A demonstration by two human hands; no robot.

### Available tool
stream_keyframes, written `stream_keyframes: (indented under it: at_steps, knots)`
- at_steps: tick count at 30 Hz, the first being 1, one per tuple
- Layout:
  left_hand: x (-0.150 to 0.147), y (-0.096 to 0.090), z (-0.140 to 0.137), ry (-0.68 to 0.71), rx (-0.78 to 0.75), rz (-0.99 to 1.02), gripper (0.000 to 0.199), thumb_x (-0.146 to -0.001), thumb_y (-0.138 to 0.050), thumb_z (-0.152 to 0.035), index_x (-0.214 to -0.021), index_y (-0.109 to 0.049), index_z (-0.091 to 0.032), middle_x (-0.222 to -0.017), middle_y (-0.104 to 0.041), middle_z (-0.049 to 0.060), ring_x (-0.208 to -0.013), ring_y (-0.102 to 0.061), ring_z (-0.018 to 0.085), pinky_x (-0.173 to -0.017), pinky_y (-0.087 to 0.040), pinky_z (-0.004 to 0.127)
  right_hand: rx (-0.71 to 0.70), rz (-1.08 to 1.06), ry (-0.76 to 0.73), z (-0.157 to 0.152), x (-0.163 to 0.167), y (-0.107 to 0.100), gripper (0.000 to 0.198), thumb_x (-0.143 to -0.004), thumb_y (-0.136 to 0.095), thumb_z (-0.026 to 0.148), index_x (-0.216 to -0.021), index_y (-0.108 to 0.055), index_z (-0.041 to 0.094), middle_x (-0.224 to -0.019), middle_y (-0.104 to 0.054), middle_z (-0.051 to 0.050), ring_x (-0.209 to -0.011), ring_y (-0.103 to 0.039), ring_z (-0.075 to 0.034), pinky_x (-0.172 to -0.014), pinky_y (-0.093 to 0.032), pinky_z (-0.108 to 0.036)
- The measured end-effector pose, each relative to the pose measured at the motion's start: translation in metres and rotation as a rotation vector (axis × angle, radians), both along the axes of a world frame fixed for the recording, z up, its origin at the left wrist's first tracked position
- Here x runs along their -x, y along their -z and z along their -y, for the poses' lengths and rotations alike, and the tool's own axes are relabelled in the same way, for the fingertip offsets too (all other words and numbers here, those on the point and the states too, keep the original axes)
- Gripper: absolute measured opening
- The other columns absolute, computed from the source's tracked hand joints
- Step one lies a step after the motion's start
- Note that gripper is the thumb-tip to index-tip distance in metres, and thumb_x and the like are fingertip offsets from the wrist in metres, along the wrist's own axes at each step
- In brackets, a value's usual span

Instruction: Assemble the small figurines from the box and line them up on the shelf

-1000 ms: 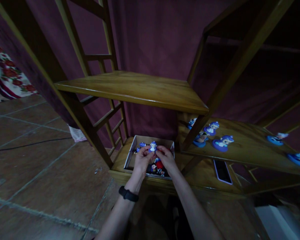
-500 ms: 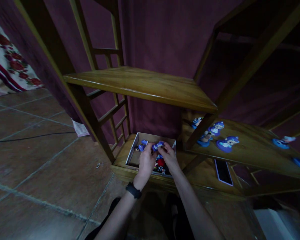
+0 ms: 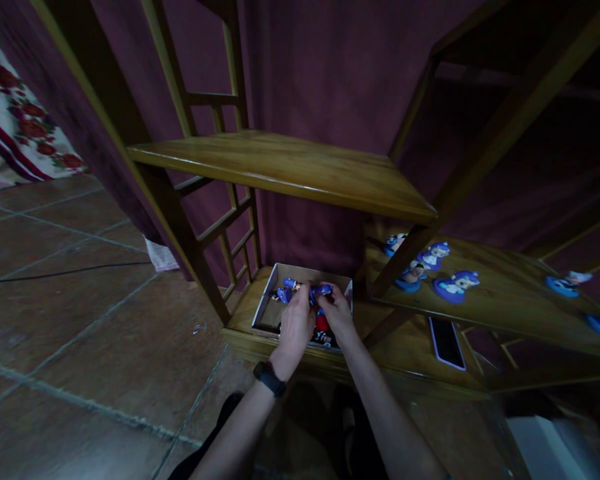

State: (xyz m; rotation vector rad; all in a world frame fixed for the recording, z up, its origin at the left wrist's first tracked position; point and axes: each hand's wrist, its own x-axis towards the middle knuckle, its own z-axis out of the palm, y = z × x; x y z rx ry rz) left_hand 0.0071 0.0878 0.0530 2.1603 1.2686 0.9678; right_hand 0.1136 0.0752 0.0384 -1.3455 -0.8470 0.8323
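Observation:
Over an open cardboard box (image 3: 265, 298), both hands are closed round a small purple figurine (image 3: 322, 290). My left hand (image 3: 297, 321) pinches its left end, and my right hand (image 3: 338, 312) grips it from the right. Fingers hide part of the figurine. Inside the box, further purple figurines (image 3: 283, 293) lie to the left of my left hand. A red and black item (image 3: 322, 325) shows between my wrists; its kind is unclear.
The box stands on the low wooden shelf (image 3: 243, 317), beneath a higher shelf board (image 3: 280, 163). Several figurines, one a purple figurine on a round base (image 3: 456, 287), stand on the right shelf. Below them lies a phone (image 3: 447, 343). A slanted wooden post (image 3: 410, 257) stands right of the box.
The held figurine has turned slightly and sits a little lower between my fingers. My left hand has shifted slightly right, uncovering more of the figurines at the box's left.

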Motion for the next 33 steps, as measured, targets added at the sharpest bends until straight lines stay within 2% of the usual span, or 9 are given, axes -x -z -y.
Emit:
stream_keyframes:
  at_steps: [4, 7, 11, 13, 18, 21, 27, 33]
  knots:
    - [-0.003, 0.005, -0.006, 0.003, 0.108, 0.170, 0.051, -0.077, -0.050, -0.011, -0.126, -0.035, -0.020, -0.096, -0.064, 0.006, -0.085, -0.062, 0.019, -0.072, -0.047, 0.028, 0.008, -0.002, 0.004, -0.001, -0.002, 0.001, 0.039, -0.067, -0.061, 0.028, -0.106, -0.056, 0.024, -0.090, -0.065, 0.002, -0.082, -0.059, -0.016, -0.079, -0.046, -0.029]
    - [-0.003, 0.007, -0.008, 0.007, 0.103, 0.182, 0.050, -0.077, -0.050, -0.011, -0.124, -0.037, -0.019, -0.094, -0.065, 0.006, -0.084, -0.062, 0.018, -0.072, -0.047, 0.028, -0.019, -0.014, -0.017, -0.002, -0.002, 0.002, 0.041, -0.066, -0.061, 0.026, -0.107, -0.056, 0.025, -0.089, -0.065, 0.002, -0.082, -0.060, -0.015, -0.079, -0.046, -0.029]
    - [-0.001, 0.005, -0.003, 0.000, -0.041, -0.042, 0.043, -0.078, -0.047, -0.008, -0.119, -0.045, -0.020, -0.108, -0.060, 0.009, -0.096, -0.059, 0.019, -0.079, -0.045, 0.029, -0.051, -0.010, -0.041, -0.002, -0.002, 0.004, 0.040, -0.066, -0.060, 0.025, -0.106, -0.055, 0.024, -0.087, -0.065, 0.002, -0.079, -0.059, -0.015, -0.077, -0.047, -0.029]
    - [0.001, 0.003, 0.000, -0.017, -0.100, -0.154, 0.043, -0.079, -0.044, -0.008, -0.121, -0.045, -0.020, -0.110, -0.058, 0.010, -0.098, -0.057, 0.020, -0.081, -0.045, 0.029, -0.058, -0.010, -0.045, -0.003, -0.002, 0.006, 0.040, -0.065, -0.059, 0.025, -0.105, -0.055, 0.023, -0.086, -0.064, 0.002, -0.078, -0.059, -0.015, -0.076, -0.047, -0.029]
    - [0.004, -0.002, 0.004, -0.029, -0.211, -0.394, 0.042, -0.083, -0.041, -0.012, -0.125, -0.041, -0.020, -0.107, -0.057, 0.010, -0.090, -0.058, 0.020, -0.071, -0.046, 0.029, -0.046, -0.053, -0.052, -0.002, -0.002, 0.005, 0.041, -0.064, -0.060, 0.025, -0.105, -0.057, 0.024, -0.087, -0.064, 0.002, -0.079, -0.059, -0.015, -0.078, -0.046, -0.028]
    - [0.005, -0.003, 0.004, 0.014, -0.291, -0.501, 0.044, -0.083, -0.040, -0.010, -0.126, -0.039, -0.018, -0.102, -0.056, 0.010, -0.091, -0.056, 0.020, -0.072, -0.046, 0.030, -0.016, -0.098, -0.055, 0.000, -0.002, 0.002, 0.041, -0.062, -0.061, 0.025, -0.103, -0.058, 0.024, -0.090, -0.064, 0.002, -0.083, -0.058, -0.015, -0.080, -0.045, -0.029]
    - [0.005, -0.002, 0.003, 0.058, -0.324, -0.581, 0.043, -0.083, -0.039, -0.009, -0.125, -0.039, -0.015, -0.101, -0.054, 0.011, -0.089, -0.056, 0.020, -0.075, -0.044, 0.032, 0.061, -0.239, -0.037, 0.003, 0.000, 0.001, 0.043, -0.058, -0.063, 0.023, -0.100, -0.060, 0.023, -0.087, -0.064, 0.002, -0.080, -0.058, -0.015, -0.079, -0.045, -0.028]
    - [0.004, -0.003, 0.005, 0.079, -0.334, -0.577, 0.042, -0.084, -0.037, -0.010, -0.126, -0.039, -0.014, -0.099, -0.054, 0.012, -0.092, -0.054, 0.022, -0.079, -0.043, 0.035, 0.072, -0.350, -0.032, 0.004, 0.002, -0.001, 0.042, -0.055, -0.062, 0.019, -0.097, -0.061, 0.023, -0.088, -0.065, 0.002, -0.080, -0.060, -0.015, -0.075, -0.047, -0.028]
